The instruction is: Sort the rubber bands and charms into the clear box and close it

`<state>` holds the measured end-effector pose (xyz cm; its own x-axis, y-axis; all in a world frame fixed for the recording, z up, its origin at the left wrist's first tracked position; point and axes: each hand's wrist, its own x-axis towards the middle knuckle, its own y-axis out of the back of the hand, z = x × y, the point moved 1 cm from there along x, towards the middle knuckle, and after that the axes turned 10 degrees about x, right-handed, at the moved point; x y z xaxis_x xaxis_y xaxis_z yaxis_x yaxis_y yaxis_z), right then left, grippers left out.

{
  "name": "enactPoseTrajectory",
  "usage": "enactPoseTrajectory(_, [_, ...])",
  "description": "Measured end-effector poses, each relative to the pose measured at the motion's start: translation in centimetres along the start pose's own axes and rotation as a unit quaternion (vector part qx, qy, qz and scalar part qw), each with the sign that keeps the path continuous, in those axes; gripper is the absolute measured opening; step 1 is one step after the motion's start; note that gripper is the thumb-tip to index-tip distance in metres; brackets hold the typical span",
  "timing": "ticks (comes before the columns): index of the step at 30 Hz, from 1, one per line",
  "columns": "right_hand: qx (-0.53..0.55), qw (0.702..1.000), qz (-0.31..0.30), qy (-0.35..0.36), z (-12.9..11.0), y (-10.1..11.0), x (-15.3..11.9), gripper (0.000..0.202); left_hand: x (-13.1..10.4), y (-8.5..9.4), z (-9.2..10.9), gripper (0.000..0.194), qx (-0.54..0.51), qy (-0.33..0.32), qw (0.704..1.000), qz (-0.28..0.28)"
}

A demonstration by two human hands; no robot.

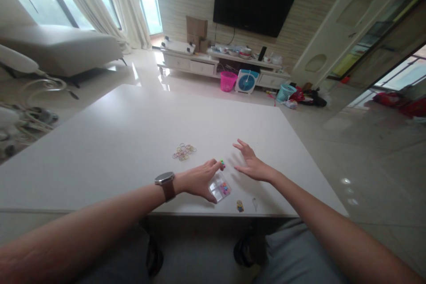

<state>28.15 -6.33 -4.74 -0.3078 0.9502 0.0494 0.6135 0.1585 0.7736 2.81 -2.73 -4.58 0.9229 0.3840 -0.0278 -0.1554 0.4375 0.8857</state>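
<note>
My left hand (201, 179), with a watch on its wrist, spans the left side of a small clear plastic compartment box (217, 192), thumb at the near edge and fingers at the far edge. Colourful beads (225, 188) lie in a right-hand compartment of the box. Several bright green, pink and blue pieces (222, 164) show right at the left fingertips; whether they are touched is too small to tell. To the right of the box, my right hand (254, 166) hovers over the table, open, fingers apart and nothing in it.
On the white table (133, 120), a pile of rubber bands (183, 151) lies beyond my left wrist. A yellow-and-blue cartoon figure piece (240, 206) and a small clear piece (254, 204) rest near the front edge. A low TV cabinet (189, 65) stands across the room.
</note>
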Motion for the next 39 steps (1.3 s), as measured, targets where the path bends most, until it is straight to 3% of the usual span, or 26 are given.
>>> enactPoseTrajectory(3, [-0.024,0.999,0.01,-0.027,1.3,0.3,-0.7,0.077,0.1,-1.1,1.1,0.096,0.025,-0.003,1.0,-0.001])
enactPoseTrajectory(10, [-0.032,0.998,-0.048,-0.034,1.1,-0.4,-2.2,0.078,0.7,-2.5,1.9,0.075,0.084,-0.029,0.996,-0.025])
enactPoseTrajectory(13, [-0.004,0.998,-0.064,-0.005,0.6,-0.8,-1.5,0.071,0.7,-2.1,1.4,0.076,0.082,-0.043,0.995,-0.04])
enactPoseTrajectory(18, [0.03,0.997,-0.058,0.038,0.0,-2.0,0.7,0.068,0.1,-0.5,-0.1,0.087,0.068,-0.01,0.995,-0.07])
enactPoseTrajectory(22, [0.004,0.995,-0.087,0.058,-0.7,-3.6,2.2,0.062,-0.7,1.2,-1.5,0.066,0.04,0.034,0.997,-0.048])
enactPoseTrajectory(25, [-0.008,0.993,-0.082,0.079,-0.9,-4.7,3.0,0.046,-1.1,1.9,-2.7,0.047,0.033,0.06,0.998,-0.013])
enactPoseTrajectory(30, [0.016,0.995,-0.047,0.091,-0.3,-5.8,3.4,0.016,-1.5,1.6,-3.8,0.038,0.027,0.077,0.997,0.01])
enactPoseTrajectory(39, [0.023,0.998,-0.033,0.043,-0.7,-4.9,3.8,0.015,-0.5,1.4,-3.0,0.033,0.025,0.063,0.997,0.026])
